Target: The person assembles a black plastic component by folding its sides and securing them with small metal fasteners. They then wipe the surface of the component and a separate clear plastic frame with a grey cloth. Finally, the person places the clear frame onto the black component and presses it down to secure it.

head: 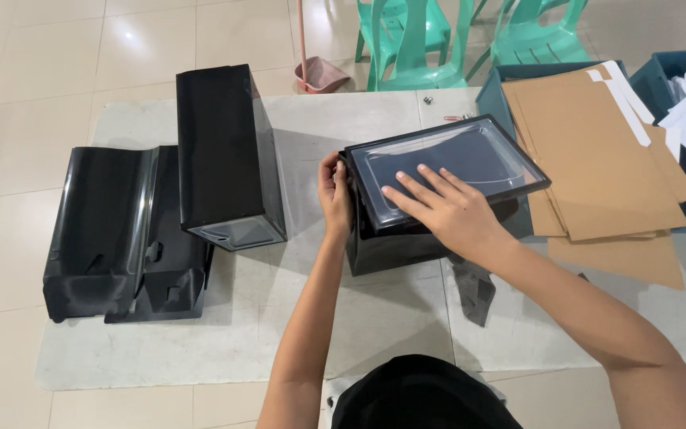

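1. Right hand (448,208): fingers spread, palm pressed flat on the clear lid (446,163) of a black box (406,242), apparently to seat the lid evenly.
2. Left hand (333,195): fingers curled around the box's left edge, seemingly bracing it against the push.
3. The box rests on a pale floor mat (224,326), directly in front of the person.
4. To the left: an upright black container (224,155), just beside stacked black moulded trays (121,230).
5. To the right: brown card sheets (605,151) lie across a teal bin (492,91).
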